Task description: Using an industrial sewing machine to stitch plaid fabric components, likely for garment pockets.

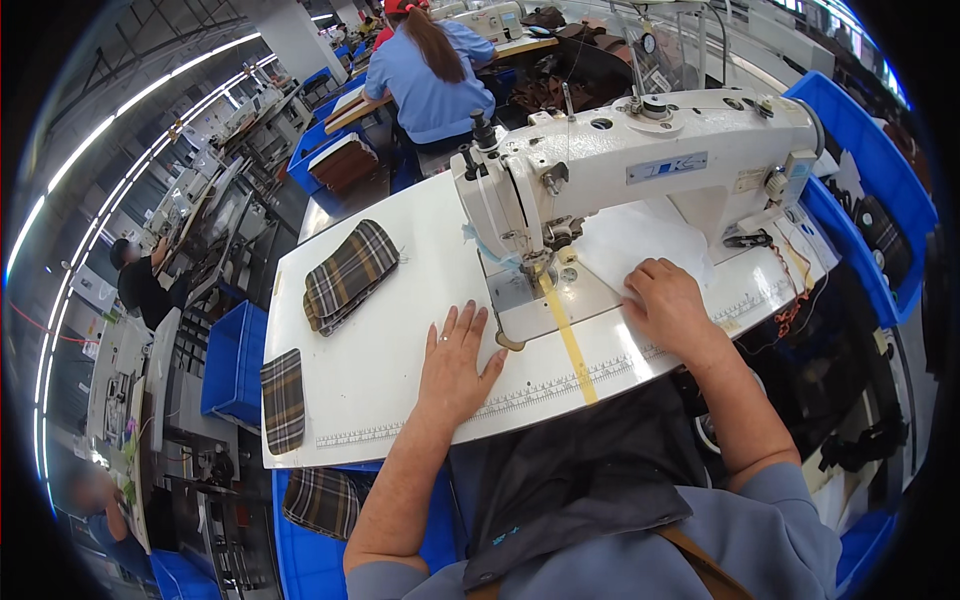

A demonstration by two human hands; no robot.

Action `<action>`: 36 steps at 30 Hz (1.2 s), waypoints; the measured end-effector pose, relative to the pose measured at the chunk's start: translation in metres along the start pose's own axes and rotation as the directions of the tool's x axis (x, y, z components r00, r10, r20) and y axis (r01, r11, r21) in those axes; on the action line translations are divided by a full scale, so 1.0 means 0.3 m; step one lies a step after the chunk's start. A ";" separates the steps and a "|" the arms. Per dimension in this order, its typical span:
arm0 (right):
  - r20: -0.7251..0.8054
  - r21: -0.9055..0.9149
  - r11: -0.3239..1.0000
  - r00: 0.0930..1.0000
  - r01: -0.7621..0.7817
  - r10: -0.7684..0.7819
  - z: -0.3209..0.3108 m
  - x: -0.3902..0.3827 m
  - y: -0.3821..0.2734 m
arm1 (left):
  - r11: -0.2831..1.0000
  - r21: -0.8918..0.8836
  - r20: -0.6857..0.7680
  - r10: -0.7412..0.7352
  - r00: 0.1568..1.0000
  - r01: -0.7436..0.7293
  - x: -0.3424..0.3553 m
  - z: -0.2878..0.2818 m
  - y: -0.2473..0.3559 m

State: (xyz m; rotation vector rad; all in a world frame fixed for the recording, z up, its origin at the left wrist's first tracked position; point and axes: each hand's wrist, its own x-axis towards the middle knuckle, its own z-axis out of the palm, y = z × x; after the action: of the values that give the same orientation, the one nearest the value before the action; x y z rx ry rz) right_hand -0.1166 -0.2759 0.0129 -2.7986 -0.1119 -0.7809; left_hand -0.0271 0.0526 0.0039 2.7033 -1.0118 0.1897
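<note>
My left hand (455, 365) rests open and flat on the white sewing table (370, 380), left of the needle plate. My right hand (660, 305) has its fingers curled onto the edge of a white sheet (645, 240) lying beneath the sewing machine arm (660, 140). Below the presser foot (545, 260), a yellow tape strip (570, 350) runs toward the table's front edge. A folded stack of plaid pieces (350, 275) lies at the back left, and another plaid piece (282, 400) sits at the left edge. The thumb and fingertips of my right hand are partly hidden.
More plaid pieces (320, 500) fill a blue bin below the table. Other blue bins stand at the left (235, 355) and right (820, 90). A co-worker in light blue (430, 70) works ahead; two more workers (145, 280) sit along the left row.
</note>
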 end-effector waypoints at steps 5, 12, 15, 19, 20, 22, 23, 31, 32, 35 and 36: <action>-0.052 0.032 0.999 0.999 -0.007 0.008 0.019 -0.002 0.040 | 1.000 -0.006 -0.023 0.001 1.000 -0.001 -0.005 0.010 0.005; -0.013 0.399 0.882 0.960 -0.253 0.281 -0.005 0.020 0.069 | 0.984 -0.168 -0.076 0.040 0.996 -0.052 -0.041 0.054 0.071; -0.066 0.541 0.800 0.936 -0.258 0.346 -0.025 0.019 0.071 | 0.908 -0.392 -0.104 0.115 0.988 -0.147 -0.022 0.064 0.173; 0.159 0.575 0.726 0.921 -0.378 0.355 -0.025 0.013 0.086 | 0.756 -0.620 -0.094 0.196 0.976 -0.211 0.074 0.075 0.313; 0.059 0.532 0.788 0.942 -0.309 0.329 -0.032 0.023 0.077 | 0.755 -0.621 -0.095 0.194 0.976 -0.211 0.104 0.075 0.341; -0.037 0.478 0.844 0.955 -0.241 0.294 -0.035 0.040 0.083 | 0.854 -0.433 -0.052 0.295 0.954 -0.287 0.162 0.076 0.385; -0.137 0.322 0.937 0.973 -0.134 0.186 -0.034 0.056 0.099 | 0.887 -0.341 -0.012 0.328 0.945 -0.312 0.196 0.093 0.387; 0.079 -0.007 0.990 0.987 -0.138 0.138 0.007 0.108 0.141 | 0.936 -0.157 0.054 0.328 0.943 -0.316 0.236 0.154 0.391; 0.116 0.032 0.977 0.972 -0.209 0.204 -0.001 0.117 0.142 | 0.936 -0.156 0.044 0.327 0.944 -0.317 0.236 0.157 0.393; 0.169 0.118 0.946 0.945 -0.301 0.279 0.007 0.133 0.163 | 0.936 -0.158 0.034 0.324 0.945 -0.315 0.236 0.157 0.394; 0.184 0.167 0.932 0.939 -0.322 0.292 0.014 0.134 0.175 | 0.936 -0.161 0.035 0.323 0.946 -0.314 0.237 0.156 0.393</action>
State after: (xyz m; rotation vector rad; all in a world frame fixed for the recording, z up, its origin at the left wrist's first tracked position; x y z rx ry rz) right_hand -0.0729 -0.3255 0.0196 -2.5964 0.2105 -0.4484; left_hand -0.0500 -0.0907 -0.0045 2.4068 -1.4195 0.0829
